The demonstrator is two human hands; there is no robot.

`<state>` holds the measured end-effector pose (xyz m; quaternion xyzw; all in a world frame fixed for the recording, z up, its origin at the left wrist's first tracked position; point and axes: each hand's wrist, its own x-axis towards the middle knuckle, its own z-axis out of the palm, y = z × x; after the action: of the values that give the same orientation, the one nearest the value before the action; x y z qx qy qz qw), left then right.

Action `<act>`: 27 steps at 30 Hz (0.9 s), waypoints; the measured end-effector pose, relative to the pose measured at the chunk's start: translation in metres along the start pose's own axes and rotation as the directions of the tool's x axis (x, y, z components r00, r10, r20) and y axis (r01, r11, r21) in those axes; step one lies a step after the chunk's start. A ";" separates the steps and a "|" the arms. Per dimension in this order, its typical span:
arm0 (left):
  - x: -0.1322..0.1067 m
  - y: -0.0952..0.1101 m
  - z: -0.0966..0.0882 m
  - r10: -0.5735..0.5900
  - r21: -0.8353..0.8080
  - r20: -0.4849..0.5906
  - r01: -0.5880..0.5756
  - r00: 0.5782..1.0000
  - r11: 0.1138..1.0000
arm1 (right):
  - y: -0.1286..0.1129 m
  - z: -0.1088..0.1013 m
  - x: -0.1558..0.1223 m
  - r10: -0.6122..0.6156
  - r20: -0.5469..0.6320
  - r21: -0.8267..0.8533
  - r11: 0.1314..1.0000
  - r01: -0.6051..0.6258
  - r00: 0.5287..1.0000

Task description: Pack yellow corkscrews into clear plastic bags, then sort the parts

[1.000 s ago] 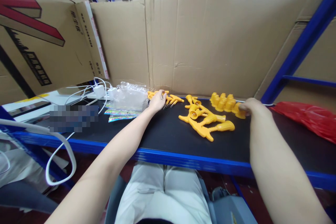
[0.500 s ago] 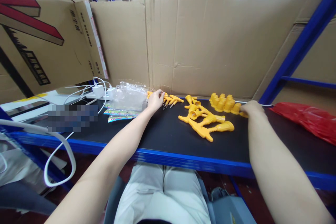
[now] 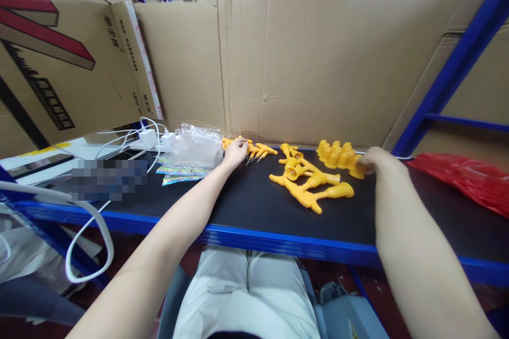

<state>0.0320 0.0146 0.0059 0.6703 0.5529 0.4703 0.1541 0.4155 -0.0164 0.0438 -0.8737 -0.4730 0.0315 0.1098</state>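
Observation:
My left hand [image 3: 235,152] rests fingers-down on a heap of small yellow plastic parts with springs [image 3: 259,150] at the back of the black shelf [image 3: 246,206]; its fingers are curled on them. My right hand [image 3: 374,159] is closed on a yellow cup-shaped piece [image 3: 355,167] at the right end of a cluster of yellow cup pieces [image 3: 336,154]. Between my hands lie longer yellow horn-shaped parts [image 3: 310,184].
Clear plastic bags [image 3: 193,146] over colourful printed cards [image 3: 181,173] sit left of my left hand. White chargers and cables [image 3: 149,137] lie further left. A red plastic bag [image 3: 465,180] is at the right. Cardboard walls [image 3: 310,58] back the shelf; a blue upright [image 3: 449,71] stands right.
My right hand has shifted slightly left and closed on a yellow cup piece at the cluster's edge. My left hand has stayed on the spring parts, fingers curling a little.

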 end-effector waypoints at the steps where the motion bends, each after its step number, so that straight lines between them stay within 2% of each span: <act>1: 0.001 -0.001 0.001 0.003 -0.002 0.002 -0.003 1.000 1.000 | -0.004 -0.002 -0.003 0.025 0.087 0.040 0.999 -0.029 0.996; 3: 0.002 -0.003 0.002 0.004 -0.001 0.000 -0.004 1.000 1.000 | -0.014 -0.007 -0.014 0.037 0.189 0.105 0.993 -0.058 0.981; 7: 0.003 -0.007 0.005 0.011 0.004 0.001 -0.011 1.000 1.000 | -0.029 -0.013 -0.032 -0.064 0.211 0.133 0.990 0.036 0.975; 14: 0.005 -0.013 0.007 0.077 0.030 0.000 -0.077 0.997 0.997 | -0.035 -0.014 -0.036 -0.148 0.197 0.030 0.989 0.145 0.969; 20: 0.004 -0.015 0.008 0.118 0.085 -0.008 -0.116 0.993 0.990 | -0.043 -0.021 -0.051 -0.191 0.191 -0.044 0.978 0.203 0.963; 23: 0.002 -0.013 0.007 0.117 0.160 -0.006 -0.115 0.993 0.980 | -0.045 -0.023 -0.055 -0.192 0.179 -0.044 0.978 0.203 0.965; 27: -0.001 -0.010 0.009 0.100 0.235 0.033 -0.105 0.994 0.966 | -0.042 -0.021 -0.049 -0.125 0.145 -0.029 0.991 0.131 0.982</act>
<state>0.0332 0.0199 -0.0065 0.7163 0.5681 0.4014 0.0545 0.3576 -0.0383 0.0713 -0.8389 -0.5354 0.0776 0.0608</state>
